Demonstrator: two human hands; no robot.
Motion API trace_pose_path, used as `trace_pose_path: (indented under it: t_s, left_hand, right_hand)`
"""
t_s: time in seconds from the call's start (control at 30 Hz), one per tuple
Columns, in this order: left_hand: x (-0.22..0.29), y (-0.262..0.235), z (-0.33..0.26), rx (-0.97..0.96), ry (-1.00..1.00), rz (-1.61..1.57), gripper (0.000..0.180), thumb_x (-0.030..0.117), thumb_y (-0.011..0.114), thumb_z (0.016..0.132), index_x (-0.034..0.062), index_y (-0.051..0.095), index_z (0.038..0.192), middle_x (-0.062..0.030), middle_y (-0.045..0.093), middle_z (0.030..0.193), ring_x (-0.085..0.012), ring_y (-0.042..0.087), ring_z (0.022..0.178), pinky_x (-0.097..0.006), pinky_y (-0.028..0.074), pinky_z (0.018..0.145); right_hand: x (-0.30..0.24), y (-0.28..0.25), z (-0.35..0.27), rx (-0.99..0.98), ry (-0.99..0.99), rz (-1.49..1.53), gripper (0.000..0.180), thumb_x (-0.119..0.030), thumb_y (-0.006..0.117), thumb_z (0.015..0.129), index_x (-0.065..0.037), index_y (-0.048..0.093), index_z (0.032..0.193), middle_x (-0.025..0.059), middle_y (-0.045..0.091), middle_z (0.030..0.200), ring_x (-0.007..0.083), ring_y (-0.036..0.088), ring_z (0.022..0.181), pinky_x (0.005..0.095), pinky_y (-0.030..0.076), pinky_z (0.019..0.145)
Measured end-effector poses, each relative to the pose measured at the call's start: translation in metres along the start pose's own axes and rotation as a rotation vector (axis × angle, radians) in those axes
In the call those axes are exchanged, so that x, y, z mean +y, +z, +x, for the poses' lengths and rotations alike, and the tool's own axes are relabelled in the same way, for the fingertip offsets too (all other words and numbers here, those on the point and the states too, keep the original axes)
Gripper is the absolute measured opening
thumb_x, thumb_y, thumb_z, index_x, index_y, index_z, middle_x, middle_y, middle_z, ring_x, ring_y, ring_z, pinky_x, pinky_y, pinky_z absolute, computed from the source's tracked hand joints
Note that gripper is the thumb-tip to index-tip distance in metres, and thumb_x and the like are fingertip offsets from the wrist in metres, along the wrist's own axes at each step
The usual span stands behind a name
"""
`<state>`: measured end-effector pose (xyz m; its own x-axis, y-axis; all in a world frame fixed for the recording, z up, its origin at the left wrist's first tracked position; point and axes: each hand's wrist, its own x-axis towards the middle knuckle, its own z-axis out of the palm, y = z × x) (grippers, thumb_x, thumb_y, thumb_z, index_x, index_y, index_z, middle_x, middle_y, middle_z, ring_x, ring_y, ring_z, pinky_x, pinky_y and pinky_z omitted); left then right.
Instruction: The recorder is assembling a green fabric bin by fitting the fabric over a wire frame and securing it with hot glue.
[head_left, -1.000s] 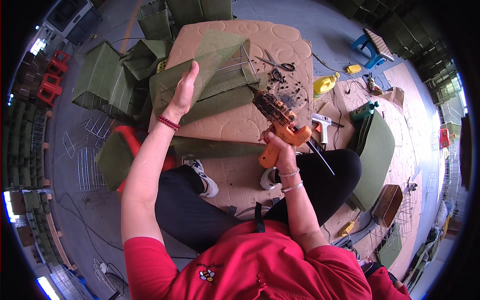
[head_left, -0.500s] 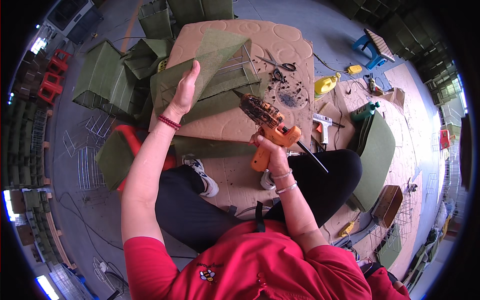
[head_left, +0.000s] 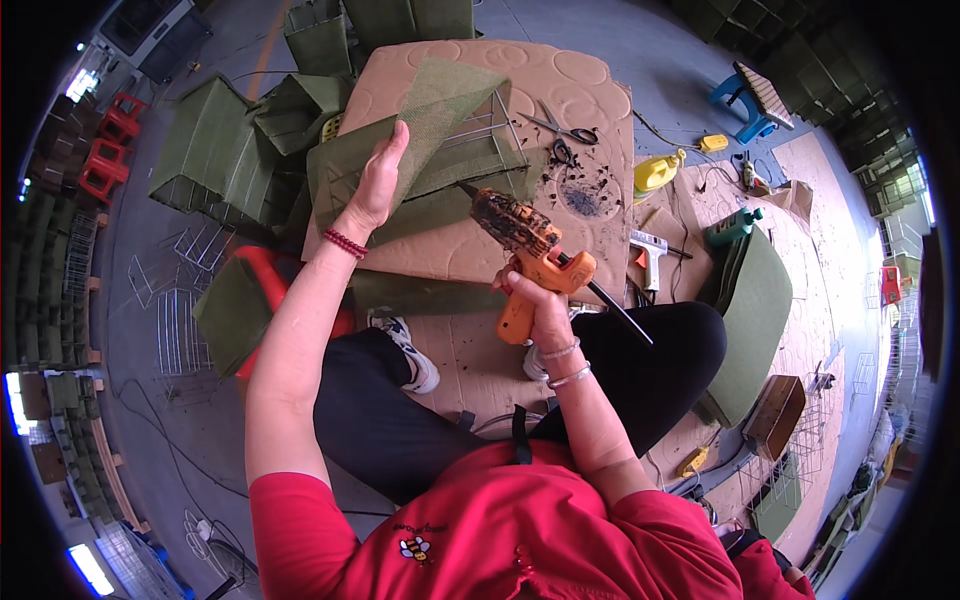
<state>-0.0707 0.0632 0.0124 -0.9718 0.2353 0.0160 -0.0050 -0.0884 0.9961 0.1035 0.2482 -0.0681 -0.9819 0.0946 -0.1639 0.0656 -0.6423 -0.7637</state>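
Observation:
In my right hand [head_left: 541, 305] is an orange hot glue gun [head_left: 520, 235], its body crusted with dark residue and a long glue stick poking out at the back. Its nozzle points up and left, close to the near edge of a green mesh fabric piece [head_left: 440, 100]. My left hand [head_left: 377, 180] lies flat against that fabric, fingers stretched out and together, the palm turned to the right. Beneath the fabric shows a thin metal wire frame [head_left: 505, 120]. Both rest on a cardboard-covered work surface [head_left: 450, 262] in front of me.
Scissors [head_left: 560, 128] lie among dark crumbs on the cardboard. To the right are a yellow bottle [head_left: 656, 173], a white glue gun [head_left: 650, 255], a green bottle [head_left: 733, 227] and stacked green panels [head_left: 755, 310]. Green fabric boxes [head_left: 205, 140] and wire frames [head_left: 182, 330] stand at left.
The glue gun has shifted slightly left and down relative to the fabric. My left hand stays on the fabric. The whole view has moved a little.

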Motion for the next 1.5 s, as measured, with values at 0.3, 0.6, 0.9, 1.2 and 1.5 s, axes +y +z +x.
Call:
trace_pose_path:
  t_s: [0.3, 0.6, 0.9, 1.2, 1.5]
  left_hand:
    - [0.002, -0.002, -0.001, -0.004, 0.001, 0.003, 0.075, 0.048, 0.042, 0.100, -0.0108, 0.027, 0.143, -0.0156, 0.028, 0.153, -0.0189, 0.025, 0.141, -0.031, 0.017, 0.116]
    - [0.009, -0.004, 0.007, -0.177, 0.008, 0.100, 0.067, 0.050, 0.040, 0.100, -0.0072, 0.045, 0.135, -0.0101, 0.048, 0.137, -0.0159, 0.040, 0.127, -0.029, 0.026, 0.110]
    - [0.047, -0.003, 0.043, -0.778, -0.191, 0.597, 0.068, 0.055, 0.027, 0.101, 0.0015, 0.045, 0.139, -0.0106, 0.054, 0.133, -0.0157, 0.050, 0.121, -0.029, 0.038, 0.105]
    - [0.031, -0.010, 0.052, -0.719, -0.152, 0.666, 0.082, 0.067, 0.026, 0.095, -0.0010, 0.044, 0.138, -0.0193, 0.046, 0.140, -0.0256, 0.040, 0.133, -0.036, 0.030, 0.111]
    - [0.025, -0.012, 0.055, -0.683, -0.157, 0.690, 0.068, 0.057, 0.027, 0.100, 0.0054, 0.042, 0.142, -0.0104, 0.050, 0.138, -0.0170, 0.047, 0.125, -0.031, 0.035, 0.108]
  right_hand:
    - [0.000, -0.005, 0.002, 0.038, -0.021, -0.002, 0.030, -0.005, 0.065, 0.079, -0.001, 0.053, 0.107, 0.0064, 0.056, 0.084, 0.0195, 0.058, 0.081, 0.0318, 0.046, 0.075]
    - [0.011, 0.009, 0.002, -0.037, 0.048, -0.044, 0.028, -0.006, 0.065, 0.079, -0.002, 0.054, 0.105, 0.0061, 0.057, 0.086, 0.0180, 0.059, 0.080, 0.0296, 0.045, 0.074]
    - [0.018, 0.021, 0.003, -0.079, 0.072, -0.028, 0.027, -0.006, 0.066, 0.080, -0.003, 0.055, 0.105, 0.0054, 0.058, 0.089, 0.0177, 0.060, 0.081, 0.0295, 0.046, 0.074]
    - [0.028, 0.030, 0.005, -0.152, 0.073, 0.031, 0.029, -0.002, 0.067, 0.082, 0.000, 0.056, 0.109, 0.0057, 0.060, 0.096, 0.0172, 0.061, 0.083, 0.0313, 0.051, 0.077]
    - [0.031, 0.031, 0.006, -0.118, 0.110, 0.022, 0.030, -0.003, 0.067, 0.082, 0.000, 0.055, 0.109, 0.0061, 0.060, 0.096, 0.0182, 0.062, 0.082, 0.0314, 0.050, 0.077]
